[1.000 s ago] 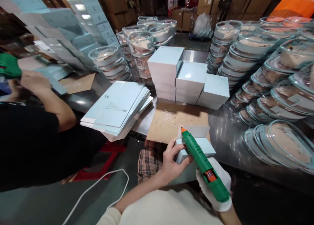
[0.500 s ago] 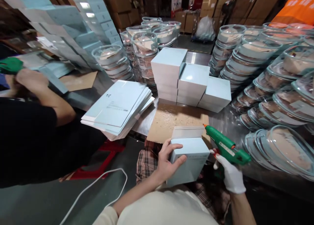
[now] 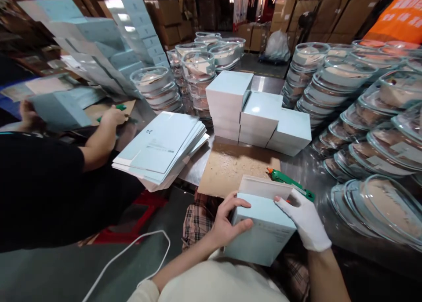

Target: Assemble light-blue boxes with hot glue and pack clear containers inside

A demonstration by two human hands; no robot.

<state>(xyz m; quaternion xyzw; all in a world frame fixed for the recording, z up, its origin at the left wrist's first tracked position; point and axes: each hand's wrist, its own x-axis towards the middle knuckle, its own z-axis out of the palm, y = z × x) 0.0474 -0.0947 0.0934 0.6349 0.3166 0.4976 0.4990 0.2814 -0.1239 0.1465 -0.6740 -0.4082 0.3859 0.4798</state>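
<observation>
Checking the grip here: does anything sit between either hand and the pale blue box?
Nothing visible does. The bare left hand grips the pale blue box directly on its left side, and the white-gloved right hand rests on its top right edge. The green glue gun lies behind.
</observation>
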